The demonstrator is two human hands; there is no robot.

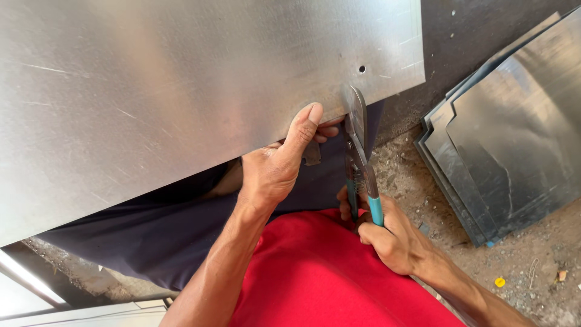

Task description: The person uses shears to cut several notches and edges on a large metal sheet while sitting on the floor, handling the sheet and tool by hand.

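Shiny metal sheet (181, 91) across the lap, left hand (275, 166) pinching its near edge, thumb on top, right hand (393, 233) wrapped around teal-handled snips (359, 157) biting that edge, stacked sheets (508, 139) right.

Large shiny galvanized steel sheet (181, 91), flat, tilted, near edge pinched under left thumb. Teal-handled metal tin snips (358, 160), blades biting that edge just right of the thumb, handles inside right-hand fingers.

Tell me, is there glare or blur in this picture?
Head view: soft glare spreads across the large grey metal sheet; the left hand, the right hand and the teal-handled tin snips look sharp; the stacked metal sheets reflect dimly.
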